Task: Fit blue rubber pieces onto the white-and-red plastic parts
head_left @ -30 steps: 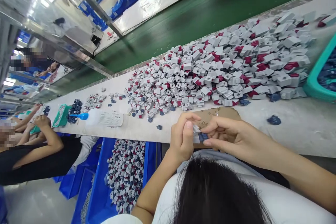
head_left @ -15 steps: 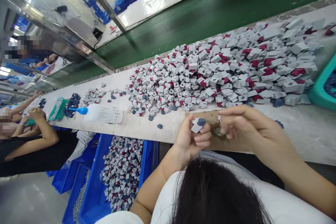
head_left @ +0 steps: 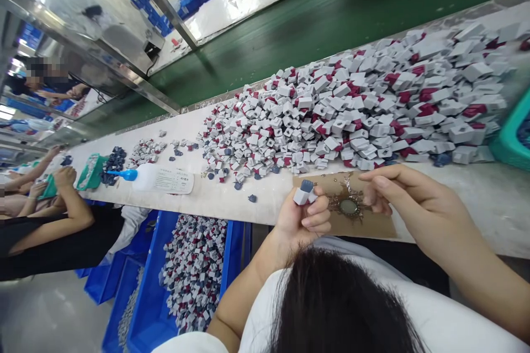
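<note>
Inside the left hand (head_left: 295, 222), right hand (head_left: 426, 204) apart, sits a grey-blue block (head_left: 303, 194).

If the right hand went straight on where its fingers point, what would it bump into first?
Probably the small grey-and-blue piece held in the left hand: the right hand seems to point across the brown cardboard toward it, though depth is unclear.

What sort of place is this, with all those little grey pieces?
It looks like a factory workshop. A long green belt runs beside the worktable, a big heap of small grey and red parts lies there, and a blue bin holds lots more.
</note>
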The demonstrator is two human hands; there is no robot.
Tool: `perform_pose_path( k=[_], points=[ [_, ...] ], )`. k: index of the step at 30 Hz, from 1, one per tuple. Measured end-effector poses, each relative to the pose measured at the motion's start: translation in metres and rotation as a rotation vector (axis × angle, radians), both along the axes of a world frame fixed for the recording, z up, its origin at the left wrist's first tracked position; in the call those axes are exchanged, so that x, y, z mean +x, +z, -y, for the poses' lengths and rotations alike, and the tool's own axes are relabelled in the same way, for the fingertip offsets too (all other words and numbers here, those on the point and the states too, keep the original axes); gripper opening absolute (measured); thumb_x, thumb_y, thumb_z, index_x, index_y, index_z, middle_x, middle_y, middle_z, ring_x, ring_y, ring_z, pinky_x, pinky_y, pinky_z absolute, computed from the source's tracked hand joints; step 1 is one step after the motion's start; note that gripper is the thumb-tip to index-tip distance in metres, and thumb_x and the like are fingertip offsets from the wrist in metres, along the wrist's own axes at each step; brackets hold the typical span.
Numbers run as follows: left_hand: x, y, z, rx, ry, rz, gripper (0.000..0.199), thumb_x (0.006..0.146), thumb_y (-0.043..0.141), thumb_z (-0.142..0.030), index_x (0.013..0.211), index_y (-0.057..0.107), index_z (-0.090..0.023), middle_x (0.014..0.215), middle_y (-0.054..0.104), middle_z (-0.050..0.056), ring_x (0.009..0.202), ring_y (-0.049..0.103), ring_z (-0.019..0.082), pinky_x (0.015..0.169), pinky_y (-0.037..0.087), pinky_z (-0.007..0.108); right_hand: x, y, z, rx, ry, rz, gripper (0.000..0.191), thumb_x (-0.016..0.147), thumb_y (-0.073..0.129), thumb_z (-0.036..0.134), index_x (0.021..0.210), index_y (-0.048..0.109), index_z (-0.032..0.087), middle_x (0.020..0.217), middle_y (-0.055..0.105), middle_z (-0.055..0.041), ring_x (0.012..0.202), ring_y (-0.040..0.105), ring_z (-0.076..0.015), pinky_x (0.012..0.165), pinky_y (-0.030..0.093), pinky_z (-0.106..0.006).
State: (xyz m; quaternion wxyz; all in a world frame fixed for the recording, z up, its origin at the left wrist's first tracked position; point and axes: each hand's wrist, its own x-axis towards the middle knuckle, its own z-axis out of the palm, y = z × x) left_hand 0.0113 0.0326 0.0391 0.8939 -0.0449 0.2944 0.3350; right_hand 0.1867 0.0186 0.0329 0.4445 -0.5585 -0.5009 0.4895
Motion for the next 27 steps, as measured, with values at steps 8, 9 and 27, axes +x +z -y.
perform_pose_path(
  k=[8,9,27],
  points=[
    [0.000,0.001,-0.002,-0.005,-0.024,0.007,0.022,0.084,0.035,-0.019,0.073,0.053,-0.012,0.044,0.034,-0.007,0.029,0.020,0.003,0.032,0.014,0.013,0.003,0.007,-0.005,0.015,0.015,0.036,0.035,0.086,0.052,0.052,0.086,0.061,0.018,0.067,0.057,-0.0008,0.058,0.051,-0.0093,0.054,0.044,-0.019],
    [0.000,0.001,-0.002,-0.005,-0.026,0.006,0.023,0.084,0.035,-0.019,0.072,0.053,-0.012,0.044,0.033,-0.007,0.029,0.020,0.003,0.032,0.014,0.013,0.002,0.006,-0.005,0.012,0.040,0.043,0.035,0.086,0.052,0.052,0.086,0.061,0.018,0.067,0.057,-0.0009,0.058,0.051,-0.0095,0.054,0.044,-0.020],
    [0.002,-0.006,0.003,0.106,-0.412,0.018,0.049,0.080,0.036,-0.044,0.042,0.047,-0.015,0.029,0.022,-0.005,0.025,0.021,0.006,0.030,0.016,0.018,-0.009,0.023,-0.015,0.605,0.532,0.261,0.008,0.088,0.058,0.025,0.092,0.062,0.020,0.086,0.063,-0.0025,0.082,0.057,-0.0150,0.072,0.041,-0.027]
  ],
)
